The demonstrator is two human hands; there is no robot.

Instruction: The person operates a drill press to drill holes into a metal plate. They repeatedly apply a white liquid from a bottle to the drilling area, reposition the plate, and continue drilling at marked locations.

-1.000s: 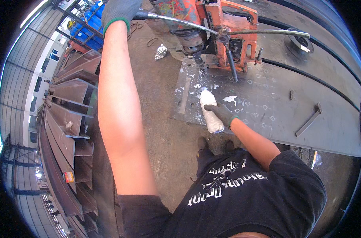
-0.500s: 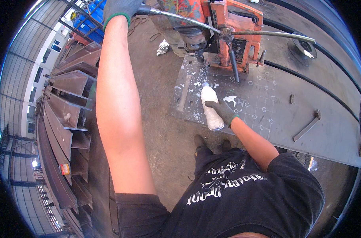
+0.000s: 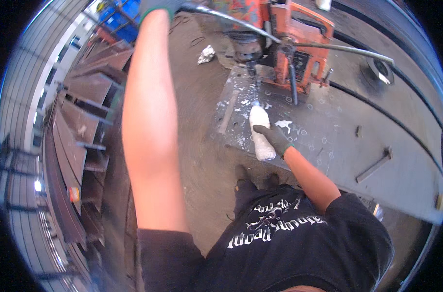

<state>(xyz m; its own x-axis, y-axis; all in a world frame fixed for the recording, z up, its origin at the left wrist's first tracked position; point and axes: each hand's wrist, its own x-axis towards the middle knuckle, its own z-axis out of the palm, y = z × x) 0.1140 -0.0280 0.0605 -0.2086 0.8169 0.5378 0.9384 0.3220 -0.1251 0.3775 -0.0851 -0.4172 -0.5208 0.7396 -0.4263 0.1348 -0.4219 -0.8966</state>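
Two gloved hands are busy: the left hand (image 3: 159,6) is up at the top edge, fingers wrapped round a feed handle (image 3: 216,13) of the orange magnetic drill (image 3: 284,39), while the right hand (image 3: 275,137) grasps a white squeeze bottle (image 3: 259,132), nozzle pointing at the drill bit (image 3: 251,69) where it meets the steel plate (image 3: 328,141). Risk, as I read it (gloves near a spinning cutter): the right glove or bottle tip could snag if it creeps closer, and white coolant pooling on the plate could make footing or grip slippery. Count: one drill, three handle spokes, one bottle, one loose flat bar (image 3: 374,165) well apart to the right, one crumpled rag (image 3: 205,54) on the floor
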